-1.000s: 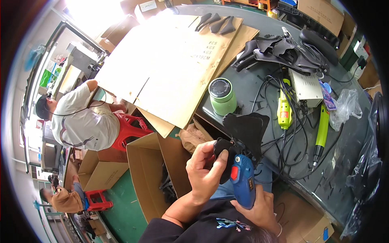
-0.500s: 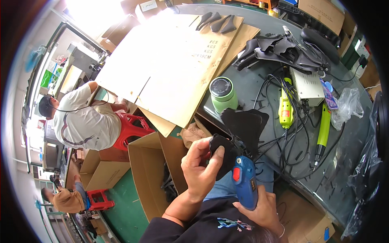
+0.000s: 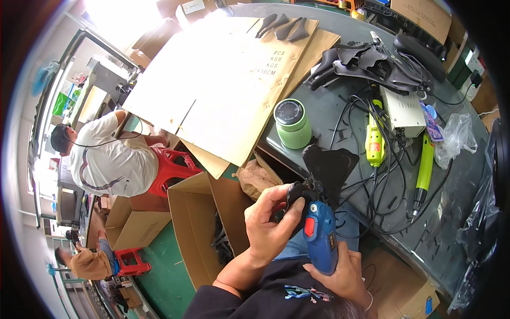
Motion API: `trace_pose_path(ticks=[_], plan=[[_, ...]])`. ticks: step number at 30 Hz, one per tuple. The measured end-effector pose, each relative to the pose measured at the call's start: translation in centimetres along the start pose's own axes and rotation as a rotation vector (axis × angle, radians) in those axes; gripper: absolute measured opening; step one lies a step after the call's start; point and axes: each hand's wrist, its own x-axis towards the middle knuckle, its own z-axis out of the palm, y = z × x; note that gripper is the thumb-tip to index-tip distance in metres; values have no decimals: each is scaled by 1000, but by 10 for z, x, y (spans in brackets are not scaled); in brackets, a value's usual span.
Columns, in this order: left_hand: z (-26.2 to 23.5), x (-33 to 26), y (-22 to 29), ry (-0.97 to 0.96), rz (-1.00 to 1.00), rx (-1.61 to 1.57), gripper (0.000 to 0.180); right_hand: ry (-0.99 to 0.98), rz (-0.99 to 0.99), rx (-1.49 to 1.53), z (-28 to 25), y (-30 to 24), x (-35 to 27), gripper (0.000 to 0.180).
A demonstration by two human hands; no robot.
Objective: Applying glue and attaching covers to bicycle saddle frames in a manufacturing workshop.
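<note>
Left hand (image 3: pixel 268 226) clamped on black part (image 3: pixel 324 170), frame centre, over the grey table edge (image 3: pixel 319 165). Right hand (image 3: pixel 340 274) wrapped round blue tool (image 3: pixel 321 242), 6 o'clock of the part. Green jar (image 3: pixel 292 123) at 11 o'clock of the part, well apart.

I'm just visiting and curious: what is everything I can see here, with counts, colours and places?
Black saddle-shaped part: one, at the bench edge, touched by the left hand.
Blue power tool: one, red trigger, in the right hand.
Green jar: one, dark lid, on the grey bench.
Yellow-green rotary tools: two, among black cables.
Cardboard sheets: tan, across the bench's left end.
Open carton: one, brown, on the green floor.
Red stool: one, under a seated person in white.
Left hand: on the part.
Right hand: gripping the tool.
</note>
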Motion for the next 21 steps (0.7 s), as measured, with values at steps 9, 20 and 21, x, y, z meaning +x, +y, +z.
trace_pose_path(ticks=[9,20,21], plan=[[-7,2,2,-163,14,100,25,8,-54,25,-6,-1,2,64],[-3,16,13,-657,75,217,30,351,-46,418,-37,-1,36,59],[0,16,13,-706,71,203,30,365,-48,531,-37,-3,41,60]])
